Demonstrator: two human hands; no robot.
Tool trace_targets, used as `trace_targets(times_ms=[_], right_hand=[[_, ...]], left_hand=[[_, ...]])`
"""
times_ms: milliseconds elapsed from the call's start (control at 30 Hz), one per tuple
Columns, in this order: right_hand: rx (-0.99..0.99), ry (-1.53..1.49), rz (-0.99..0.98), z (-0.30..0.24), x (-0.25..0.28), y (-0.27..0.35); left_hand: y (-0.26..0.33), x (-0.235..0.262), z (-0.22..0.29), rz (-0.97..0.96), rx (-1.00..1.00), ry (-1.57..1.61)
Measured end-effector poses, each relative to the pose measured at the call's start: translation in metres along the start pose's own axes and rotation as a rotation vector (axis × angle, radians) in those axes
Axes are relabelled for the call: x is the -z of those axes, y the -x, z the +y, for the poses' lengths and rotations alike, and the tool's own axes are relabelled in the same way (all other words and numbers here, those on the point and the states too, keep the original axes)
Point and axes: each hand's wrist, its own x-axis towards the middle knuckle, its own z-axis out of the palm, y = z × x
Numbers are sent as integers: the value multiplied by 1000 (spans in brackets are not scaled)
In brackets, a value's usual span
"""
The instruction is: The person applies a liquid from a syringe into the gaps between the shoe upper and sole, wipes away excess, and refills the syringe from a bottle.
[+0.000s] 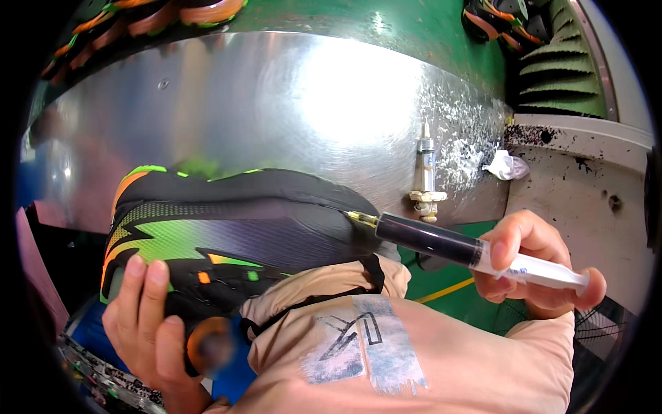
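Note:
A black sports shoe (276,234) with green, orange and purple patterning lies on its side in front of me. My left hand (148,324) grips its heel end, fingertips resting on the upper. In my right hand (531,259) is a syringe (431,241) filled with dark liquid, its white plunger (541,271) held between the fingers and the thumb. The syringe's yellowish tip (362,219) meets the shoe near the toe, along the line between sole and upper. Whether liquid is coming out cannot be seen.
A second syringe (427,172) with whitish residue lies on the shiny metal table (227,103). Right of it are white smears and a crumpled white wad (507,165). More shoes stand on the green surface beyond (210,10) and at the upper right (500,21).

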Motion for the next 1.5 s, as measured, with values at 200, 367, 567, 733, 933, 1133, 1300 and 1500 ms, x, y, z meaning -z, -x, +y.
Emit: trace_targets(times_ms=[200,367,567,733,933,1133,1300,1500], right_hand=[[71,-287,-17,41,24,2],[7,-675,119,49,21,21],[-27,-638,43,59,13,-8],[-39,-595,32,64,21,-11],[38,-519,-20,75,14,-18],[176,-401,13,81,-2,-22],[210,-370,61,80,-16,-20],[273,-382,107,86,-37,-16]], left_hand=[[-41,23,-8,-123,-72,-25],[-75,47,4,-408,-130,-144],[-89,59,9,-497,47,-293],[-94,56,49,-482,257,-180],[-90,59,86,-482,492,-262],[-83,47,93,-411,550,-205],[-81,42,100,-402,555,-191],[-83,32,102,-355,670,-56]])
